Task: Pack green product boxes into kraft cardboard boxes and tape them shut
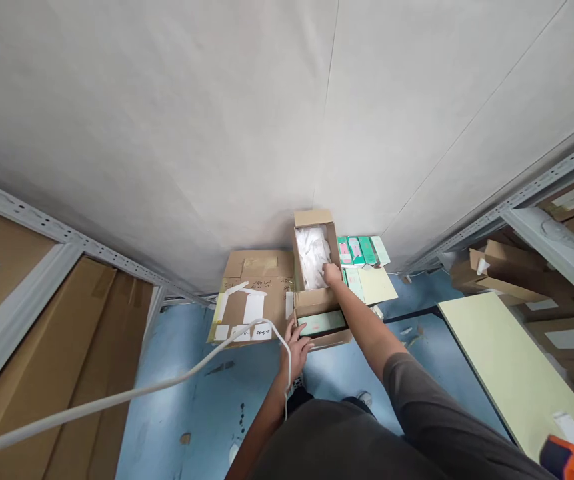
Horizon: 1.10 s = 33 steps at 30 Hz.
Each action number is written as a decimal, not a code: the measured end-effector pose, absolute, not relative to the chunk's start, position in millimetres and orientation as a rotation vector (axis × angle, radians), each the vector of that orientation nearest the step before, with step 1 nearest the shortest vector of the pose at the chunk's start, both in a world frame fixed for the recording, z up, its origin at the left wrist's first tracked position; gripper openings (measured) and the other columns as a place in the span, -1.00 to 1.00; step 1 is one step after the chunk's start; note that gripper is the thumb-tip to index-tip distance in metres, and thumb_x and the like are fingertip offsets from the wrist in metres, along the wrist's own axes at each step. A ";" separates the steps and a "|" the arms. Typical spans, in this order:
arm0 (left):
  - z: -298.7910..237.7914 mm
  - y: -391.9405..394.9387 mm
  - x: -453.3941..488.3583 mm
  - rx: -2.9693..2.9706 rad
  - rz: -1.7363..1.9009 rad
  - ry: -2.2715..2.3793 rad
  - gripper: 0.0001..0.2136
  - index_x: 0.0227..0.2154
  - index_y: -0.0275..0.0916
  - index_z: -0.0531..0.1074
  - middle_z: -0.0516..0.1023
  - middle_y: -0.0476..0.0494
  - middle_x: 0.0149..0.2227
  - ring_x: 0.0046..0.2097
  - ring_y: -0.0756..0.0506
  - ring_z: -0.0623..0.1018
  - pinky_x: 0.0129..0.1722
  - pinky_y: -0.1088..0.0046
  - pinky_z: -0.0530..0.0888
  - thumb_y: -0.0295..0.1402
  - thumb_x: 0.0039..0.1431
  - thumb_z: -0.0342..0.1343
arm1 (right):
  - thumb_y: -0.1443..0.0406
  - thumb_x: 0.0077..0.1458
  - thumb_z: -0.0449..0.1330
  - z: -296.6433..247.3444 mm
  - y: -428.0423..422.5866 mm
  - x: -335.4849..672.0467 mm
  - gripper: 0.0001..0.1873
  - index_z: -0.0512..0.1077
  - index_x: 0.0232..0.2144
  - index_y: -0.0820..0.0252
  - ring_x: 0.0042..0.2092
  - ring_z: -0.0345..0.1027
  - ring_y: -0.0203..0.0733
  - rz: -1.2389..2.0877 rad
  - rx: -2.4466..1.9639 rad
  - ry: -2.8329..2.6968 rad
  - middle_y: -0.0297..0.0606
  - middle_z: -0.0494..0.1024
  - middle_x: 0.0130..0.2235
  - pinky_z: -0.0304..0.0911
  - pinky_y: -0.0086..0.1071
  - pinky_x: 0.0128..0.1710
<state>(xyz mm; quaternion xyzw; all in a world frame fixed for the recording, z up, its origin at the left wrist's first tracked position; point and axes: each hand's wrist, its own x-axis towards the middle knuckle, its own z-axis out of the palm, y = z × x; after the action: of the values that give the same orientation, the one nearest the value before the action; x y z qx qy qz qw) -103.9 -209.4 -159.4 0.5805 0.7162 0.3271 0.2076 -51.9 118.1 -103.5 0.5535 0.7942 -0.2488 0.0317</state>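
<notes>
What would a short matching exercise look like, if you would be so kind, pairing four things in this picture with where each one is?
Things:
1. Right hand
2. Left hand
3. White contents
4. Green-and-white boxes

Places:
A. Inside the open cardboard carton
B. To the right of the carton
C. On the white contents
D. At the carton's near end

Right pairs: 1-C, 2-D, 3-A, 4-B.
</notes>
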 end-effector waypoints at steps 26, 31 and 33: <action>-120.4 -175.4 43.6 1.917 0.785 2.070 -0.76 -0.25 -0.09 0.74 0.60 -0.23 0.28 0.52 -0.51 0.23 0.40 -0.31 0.39 -0.28 0.40 0.14 | 0.41 0.24 0.33 -58.0 -15.9 280.6 -0.65 0.64 0.06 0.12 0.36 0.44 0.16 -1.050 1.249 3.173 0.02 0.50 0.37 0.40 0.09 0.34; -110.7 -127.7 122.4 2.084 0.757 1.940 -0.76 -0.26 -0.11 0.72 0.60 -0.25 0.28 0.52 -0.49 0.24 0.40 -0.33 0.38 -0.29 0.39 0.13 | 0.38 0.29 0.29 -57.3 -8.9 387.1 -0.59 0.60 0.16 0.11 0.36 0.44 0.12 -1.001 1.583 3.192 0.01 0.54 0.33 0.39 0.08 0.37; -110.4 -104.5 157.4 2.155 0.745 1.860 -0.77 -0.27 -0.10 0.72 0.60 -0.24 0.28 0.52 -0.48 0.25 0.40 -0.29 0.40 -0.31 0.39 0.14 | 0.37 0.30 0.28 -57.4 -9.5 428.6 -0.58 0.60 0.18 0.11 0.37 0.42 0.11 -0.956 1.744 3.188 -0.01 0.54 0.33 0.38 0.09 0.38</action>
<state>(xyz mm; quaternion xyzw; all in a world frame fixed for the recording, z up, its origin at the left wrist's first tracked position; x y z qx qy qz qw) 157.4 -104.5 -110.4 0.7288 0.6289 0.2519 0.0995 428.6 -9.5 -57.4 0.4424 0.8084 -0.2425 -0.3032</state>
